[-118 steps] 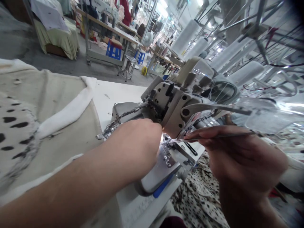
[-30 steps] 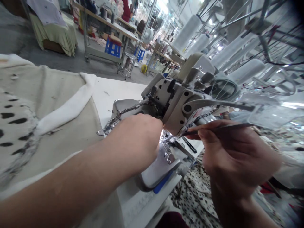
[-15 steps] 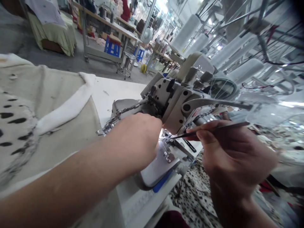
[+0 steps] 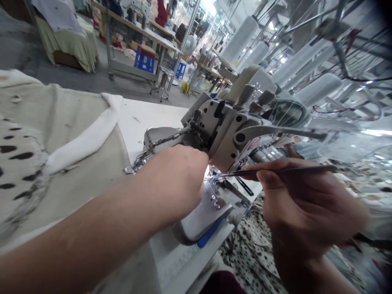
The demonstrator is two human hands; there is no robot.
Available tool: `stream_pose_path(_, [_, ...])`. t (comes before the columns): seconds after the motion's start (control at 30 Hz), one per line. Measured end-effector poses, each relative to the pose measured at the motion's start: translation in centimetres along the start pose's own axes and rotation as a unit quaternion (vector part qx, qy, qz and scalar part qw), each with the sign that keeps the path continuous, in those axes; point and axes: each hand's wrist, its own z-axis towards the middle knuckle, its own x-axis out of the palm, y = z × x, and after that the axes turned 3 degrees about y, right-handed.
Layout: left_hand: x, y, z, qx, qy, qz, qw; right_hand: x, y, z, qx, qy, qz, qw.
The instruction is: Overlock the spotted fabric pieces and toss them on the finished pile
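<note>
My left hand (image 4: 183, 175) is curled closed beside the needle area of a sewing machine (image 4: 223, 130); its fingertips are hidden behind the hand. In my right hand (image 4: 294, 196) is a pair of metal tweezers (image 4: 297, 169), pinched between thumb and fingers. The tweezers point left, and their tips reach the lit area over the metal machine plate (image 4: 205, 212), close to my left hand. A chain of dark lint or thread (image 4: 168, 136) runs along the machine's left part.
Beige fabric with a white strip (image 4: 85, 143) lies on the left of the white table (image 4: 147, 114). Spotted fabric (image 4: 251, 245) hangs at the lower right. Thread cones (image 4: 241, 38) stand behind the machine. Farther back are a blue stool (image 4: 143, 61) and worktables.
My right hand has shifted slightly right and down, and the tweezers lie more level. My left hand has barely moved.
</note>
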Motion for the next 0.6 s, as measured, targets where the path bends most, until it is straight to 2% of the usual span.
stream_pose_path(0.23, [-0.2, -0.1, 0.0, -0.003, 0.002, 0.003, 1.000, 0.1, 0.1, 0.4, 0.019, 0.038, -0.010, 0.999])
stream_pose_path(0.43, [0.0, 0.0, 0.0, -0.003, -0.001, 0.010, 1.000, 0.1, 0.0, 1.1, 0.036, 0.095, 0.032, 0.994])
stream_pose_path(0.6, [0.2, 0.1, 0.1, 0.002, -0.005, 0.008, 1.000, 0.0, -0.2, 1.3, 0.062, 0.101, 0.059, 0.991])
